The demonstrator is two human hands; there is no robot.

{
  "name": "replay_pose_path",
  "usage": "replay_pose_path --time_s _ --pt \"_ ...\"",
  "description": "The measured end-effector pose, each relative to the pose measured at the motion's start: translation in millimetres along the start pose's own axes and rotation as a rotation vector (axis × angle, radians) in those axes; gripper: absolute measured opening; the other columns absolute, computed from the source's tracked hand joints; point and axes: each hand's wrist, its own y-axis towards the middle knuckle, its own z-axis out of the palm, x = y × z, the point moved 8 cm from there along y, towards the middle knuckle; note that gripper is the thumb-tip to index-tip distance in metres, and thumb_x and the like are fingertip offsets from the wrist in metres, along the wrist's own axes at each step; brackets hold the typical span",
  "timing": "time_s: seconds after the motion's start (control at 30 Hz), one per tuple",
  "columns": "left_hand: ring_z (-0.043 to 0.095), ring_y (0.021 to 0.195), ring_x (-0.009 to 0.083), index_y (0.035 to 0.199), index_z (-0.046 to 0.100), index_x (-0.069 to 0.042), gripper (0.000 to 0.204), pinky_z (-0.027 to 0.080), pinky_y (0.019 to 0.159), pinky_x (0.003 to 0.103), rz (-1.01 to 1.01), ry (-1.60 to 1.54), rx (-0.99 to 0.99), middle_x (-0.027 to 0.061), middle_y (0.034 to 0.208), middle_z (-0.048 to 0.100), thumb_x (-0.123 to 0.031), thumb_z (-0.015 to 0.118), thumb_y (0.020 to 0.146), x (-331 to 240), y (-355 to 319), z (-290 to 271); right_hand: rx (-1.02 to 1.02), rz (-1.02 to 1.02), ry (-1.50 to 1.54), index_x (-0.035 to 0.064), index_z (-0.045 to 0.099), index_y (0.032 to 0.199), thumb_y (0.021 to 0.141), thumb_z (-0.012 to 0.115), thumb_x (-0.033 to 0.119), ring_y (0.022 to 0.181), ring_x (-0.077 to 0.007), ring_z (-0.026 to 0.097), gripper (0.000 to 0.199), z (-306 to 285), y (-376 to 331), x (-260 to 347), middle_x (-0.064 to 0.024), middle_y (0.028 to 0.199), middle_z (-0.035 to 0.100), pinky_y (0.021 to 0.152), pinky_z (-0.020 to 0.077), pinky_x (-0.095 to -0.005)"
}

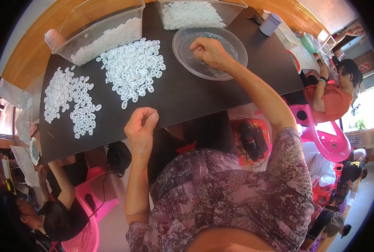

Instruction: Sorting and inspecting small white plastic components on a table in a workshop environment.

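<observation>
Overhead, a person works at a dark worktop (187,105). Two loose heaps of small white plastic rings lie on it: a large heap (133,69) and, left of that, a thinner scattered heap (71,101). Two clear plastic tubs sit beyond the large heap, one (98,35) half full of rings, another (195,12) to its right. One clear round dish (210,52) lies right of the large heap. The right hand (210,52) rests in the dish, fingers curled shut, pinching something too small to tell. The left hand (141,126), below the large heap, is loosely fisted at the worktop's near edge.
</observation>
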Motion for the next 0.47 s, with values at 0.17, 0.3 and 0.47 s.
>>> replay_pose_path --time_s 0.17,0.3,0.47 --pt "0.052 0.068 0.0056 0.091 0.063 0.001 0.010 0.042 0.061 0.019 -0.101 -0.221 0.018 0.0000 0.078 0.059 -0.007 0.065 0.085 0.2 -1.1 -0.8 -0.033 0.115 0.276 -0.0010 0.064 0.096 0.077 0.064 0.006 0.072 -0.0074 0.055 0.020 -5.9 -20.6 17.8 -0.0024 0.081 0.062 0.067 0.0461 -0.0231" --pt "0.055 0.067 0.0076 0.095 0.063 0.001 0.011 0.044 0.060 0.020 -0.193 -0.280 -0.035 0.0023 0.079 0.061 -0.004 0.063 0.085 -2.2 -1.9 -0.3 -0.040 0.112 0.347 -0.0009 0.064 0.097 0.078 0.065 0.007 0.074 -0.0064 0.056 0.020 -3.3 -41.2 71.1 -0.0024 0.082 0.063 0.068 0.0463 -0.0215" --pt "0.057 0.067 0.0110 0.101 0.063 0.001 0.018 0.047 0.061 0.023 -0.192 -0.437 0.017 0.0065 0.081 0.064 -0.007 0.065 0.085 -3.2 -4.0 3.4 0.098 0.056 0.650 0.0030 0.064 0.103 0.082 0.065 0.008 0.080 -0.0085 0.059 0.022 40.9 -65.3 120.1 -0.0029 0.085 0.063 0.073 0.0486 -0.0234"
